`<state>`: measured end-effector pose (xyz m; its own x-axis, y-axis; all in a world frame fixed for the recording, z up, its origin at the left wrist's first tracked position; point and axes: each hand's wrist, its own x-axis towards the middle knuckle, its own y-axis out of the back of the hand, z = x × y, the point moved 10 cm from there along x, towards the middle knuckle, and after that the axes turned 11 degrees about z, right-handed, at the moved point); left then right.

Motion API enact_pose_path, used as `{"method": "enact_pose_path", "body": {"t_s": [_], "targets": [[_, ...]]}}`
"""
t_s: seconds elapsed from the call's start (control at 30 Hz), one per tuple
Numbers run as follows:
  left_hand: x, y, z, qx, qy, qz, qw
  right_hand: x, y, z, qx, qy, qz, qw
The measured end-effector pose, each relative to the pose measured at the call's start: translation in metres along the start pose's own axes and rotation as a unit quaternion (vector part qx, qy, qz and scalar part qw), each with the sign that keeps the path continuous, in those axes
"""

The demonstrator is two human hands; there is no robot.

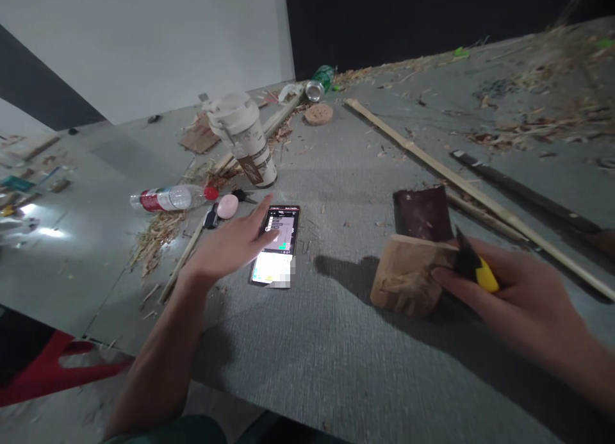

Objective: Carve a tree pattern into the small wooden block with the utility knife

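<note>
A coarse grey woven mat (336, 341) covers the floor, littered with straw-like shavings. A long pale bamboo pole (461, 184) runs diagonally across its right side. Near the top stands a tall cream plastic tumbler with a brown band (245, 139), tilted. At centre right, a rough tan block of wood with rounded corners (408, 274) rests on the mat, with a dark maroon sheet of sandpaper (423, 212) just behind it. The right hand (519, 296) touches the block's edge while its fingers clasp a small black and yellow knife (475, 268). The left hand (230, 245) is flat with spread fingers, gripping nothing, fingertips on a lit black smartphone (277, 245) lying flat. Beside it lie a clear plastic bottle with a red cap (173, 198) and a smooth pink oval object (227, 206).
</note>
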<state>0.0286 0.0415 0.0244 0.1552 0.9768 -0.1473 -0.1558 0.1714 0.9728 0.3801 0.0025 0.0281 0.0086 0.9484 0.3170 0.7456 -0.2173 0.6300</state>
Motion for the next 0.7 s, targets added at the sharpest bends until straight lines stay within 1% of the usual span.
{"method": "enact_pose_path", "body": {"t_s": [0.1,0.4,0.7], "targets": [[0.0009,0.0004,0.0009,0.019,0.001,0.008,1.000,-0.0025,-0.0063,-0.0032,0.002,0.025,-0.037,0.999],[0.0020,0.0004,0.0037,0.040,0.011,0.021,0.999,-0.0045,-0.0078,0.0029,0.001,0.014,-0.045,0.999],[0.0038,0.0001,0.0056,0.053,0.009,0.023,0.998,-0.0029,-0.0073,0.0015,0.002,-0.001,-0.040,0.999]]}}
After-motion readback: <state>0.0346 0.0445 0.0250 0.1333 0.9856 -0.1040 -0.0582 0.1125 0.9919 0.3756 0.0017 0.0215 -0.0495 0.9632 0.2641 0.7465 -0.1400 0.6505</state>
